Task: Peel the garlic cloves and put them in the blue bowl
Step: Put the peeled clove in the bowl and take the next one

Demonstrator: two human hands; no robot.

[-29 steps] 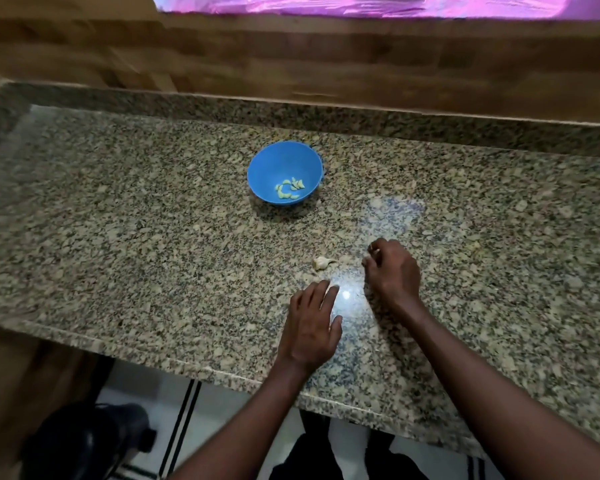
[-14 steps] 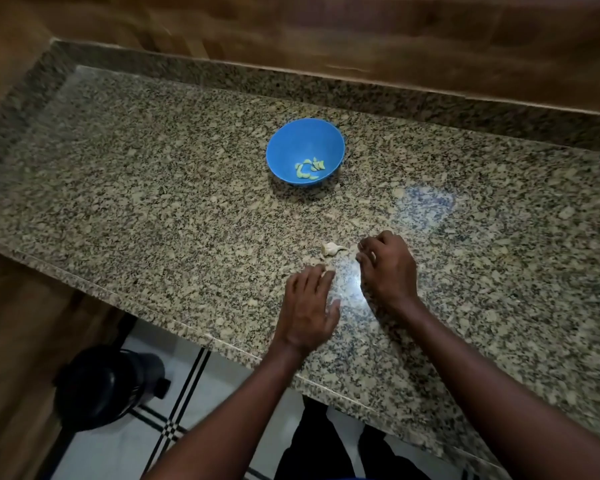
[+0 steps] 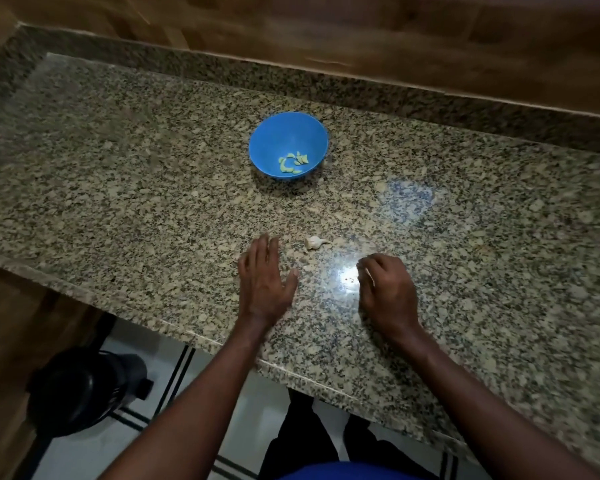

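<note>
The blue bowl (image 3: 288, 133) stands on the granite counter (image 3: 136, 188) with several pale peeled garlic cloves (image 3: 293, 162) at its bottom. One whitish unpeeled clove (image 3: 314, 242) lies on the counter nearer to me, between and just beyond my hands. My left hand (image 3: 265, 280) lies flat with straight fingers, left of the clove and not touching it. To the clove's right, my right hand (image 3: 387, 289) rests knuckles-up with its fingers curled under. Nothing shows in that hand.
A wooden wall (image 3: 361, 36) rises behind the counter's raised granite back edge. Past the front edge I see a tiled floor, a black round object (image 3: 80, 386) at lower left, and my legs. A bright light reflection (image 3: 347, 275) sits between my hands.
The view tilted down and shifted. My right hand drew back from the clove toward me and to the right. My left hand slid a little to the left. The clove stayed put.
</note>
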